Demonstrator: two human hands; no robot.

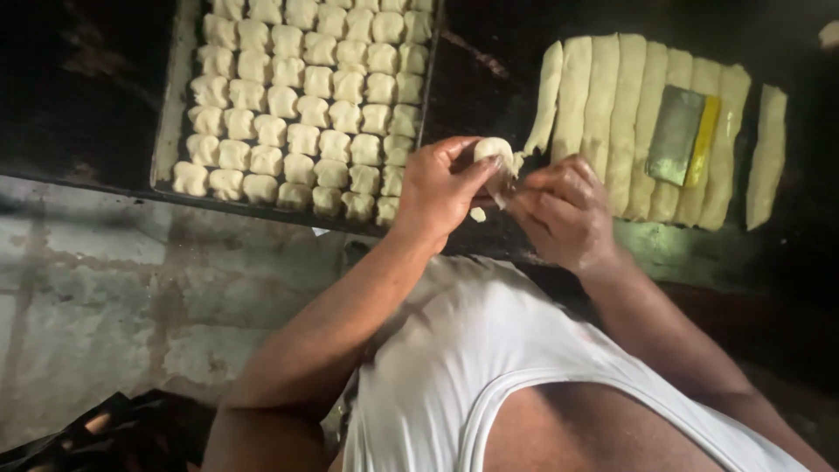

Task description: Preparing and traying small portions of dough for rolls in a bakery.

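Dim light fell over a dark work surface (476,87) set above a stained concrete floor (96,297), where a person in a white sleeveless vest (454,367) worked dough by hand. Toward the surface's left end sat a dark baking tray (168,131), packed with close rows of small pale dough pieces (301,105) that reached its near edge, the rows running front to back. Toward the right end lay a batch of long dough strips (625,122) side by side, their long axes running from the far edge toward the near edge, with one strip (767,157) lying slightly apart at the far right. A flat metal scraper (675,135) with a yellow edge rested on top of the strips, its length also lined up front to back.

Between tray and strips, near the surface's front edge, both hands met over a small dough lump (492,150). The left hand (437,188) had its grip closed on the rounded lump, thumb and fingertips pinching it from the left side. The right hand (564,210) had its fingers drawn together on a thin tail of dough trailing from the lump toward the strips. A small crumb of dough (477,213) lay on the surface just below the hands. The lump was roughly round, so no clear long axis showed.
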